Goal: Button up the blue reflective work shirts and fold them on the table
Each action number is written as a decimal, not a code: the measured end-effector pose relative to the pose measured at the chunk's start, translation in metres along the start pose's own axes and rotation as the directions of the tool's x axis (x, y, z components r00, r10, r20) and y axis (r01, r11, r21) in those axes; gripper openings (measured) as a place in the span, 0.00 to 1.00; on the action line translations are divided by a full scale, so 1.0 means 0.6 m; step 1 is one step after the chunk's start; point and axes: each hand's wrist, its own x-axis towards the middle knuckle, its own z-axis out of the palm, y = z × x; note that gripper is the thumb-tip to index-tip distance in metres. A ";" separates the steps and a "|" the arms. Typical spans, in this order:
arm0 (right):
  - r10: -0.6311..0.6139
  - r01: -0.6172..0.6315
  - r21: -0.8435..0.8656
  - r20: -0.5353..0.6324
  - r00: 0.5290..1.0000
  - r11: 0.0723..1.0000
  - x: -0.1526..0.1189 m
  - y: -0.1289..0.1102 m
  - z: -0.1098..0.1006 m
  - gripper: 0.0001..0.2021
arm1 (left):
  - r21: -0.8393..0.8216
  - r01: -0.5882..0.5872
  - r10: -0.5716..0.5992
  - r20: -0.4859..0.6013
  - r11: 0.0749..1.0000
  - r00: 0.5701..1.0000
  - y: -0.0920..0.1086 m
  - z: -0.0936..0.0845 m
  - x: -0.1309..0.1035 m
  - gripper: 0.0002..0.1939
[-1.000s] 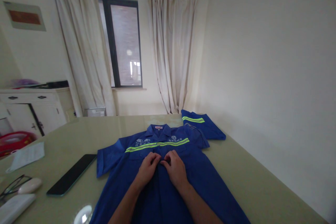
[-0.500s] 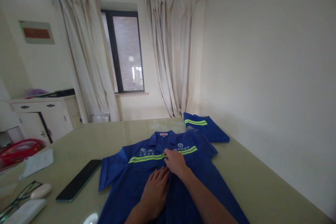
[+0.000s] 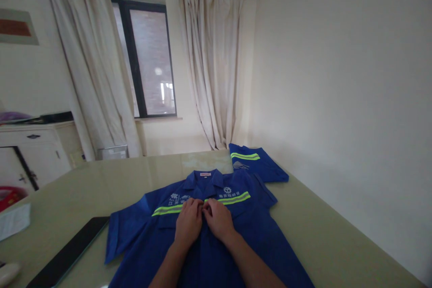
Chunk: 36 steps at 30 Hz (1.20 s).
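In the head view, a blue work shirt with a yellow-green reflective band lies flat, front up, on the pale green table, filling the lower centre of the frame. Both forearms come up from the bottom edge and meet at the shirt's front placket just below the band. The left hand lies palm down, fingers curled narrow and pinching the cloth at the placket; the right hand mirrors it, fingertips bent in and gripping the same seam, the two hands touching. A folded blue garment sits further back to the right; a dark phone lies at lower left.
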 end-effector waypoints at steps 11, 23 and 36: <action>-0.151 0.152 -0.154 0.016 0.988 0.976 -0.007 -0.010 -0.005 0.11 | -0.235 0.029 -0.035 -0.017 0.971 0.999 -0.025 0.002 0.000 0.16; -0.031 0.034 0.051 -0.054 0.998 0.998 -0.021 -0.018 -0.013 0.11 | -0.515 -0.019 -0.067 -0.149 0.857 0.987 -0.034 -0.002 -0.002 0.15; -0.160 0.155 0.131 0.033 0.987 0.979 -0.022 -0.010 -0.012 0.08 | -0.513 0.063 -0.160 -0.146 0.856 0.976 -0.033 -0.002 -0.013 0.13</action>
